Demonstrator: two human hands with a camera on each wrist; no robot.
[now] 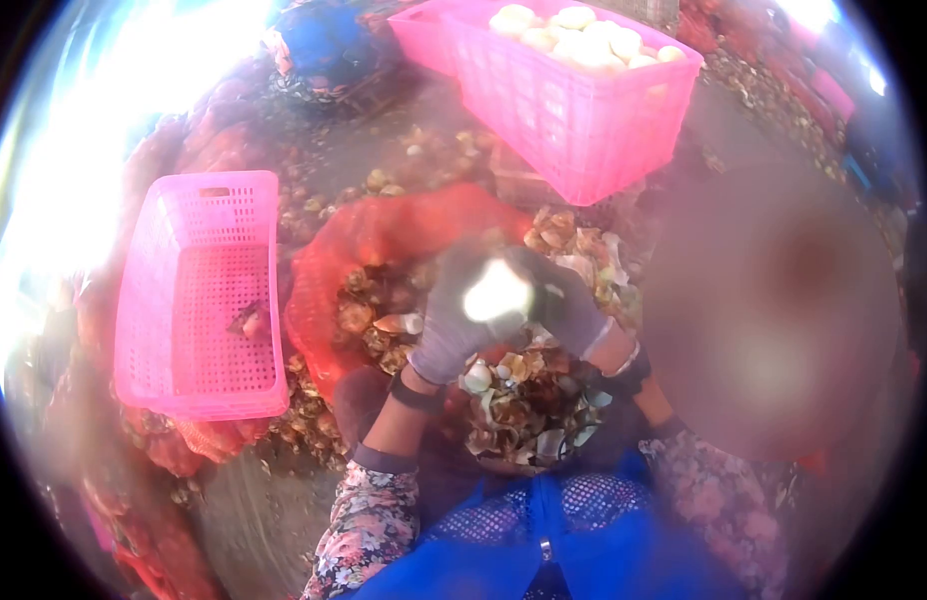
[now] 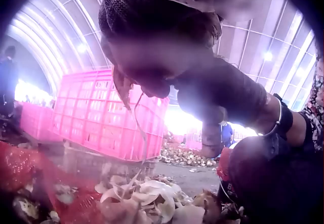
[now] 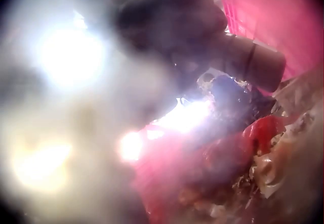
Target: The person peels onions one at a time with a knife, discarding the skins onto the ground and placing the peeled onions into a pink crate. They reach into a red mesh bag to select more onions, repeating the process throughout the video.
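In the head view, my gloved left hand (image 1: 452, 328) and gloved right hand (image 1: 576, 312) meet around a glaring white onion (image 1: 499, 290). My left hand grips it from the left; the right hand's fingers curl against its other side, partly lost in blur. From above, the left wrist view shows the left glove (image 2: 152, 47) close against the right hand (image 2: 223, 85), with a thin strip of skin (image 2: 142, 128) dangling below them. Under the hands lies a heap of onion peel (image 1: 534, 410). Haze and glare cover much of the right wrist view.
Ahead is a red mesh sack (image 1: 314, 290) spilling unpeeled onions (image 1: 356, 318). A pink crate (image 1: 574, 130) full of peeled onions stands beyond it. Left of the sack is another pink crate (image 1: 154, 330) with a small scrap inside. A large blurred shape (image 1: 774, 320) hides the right side.
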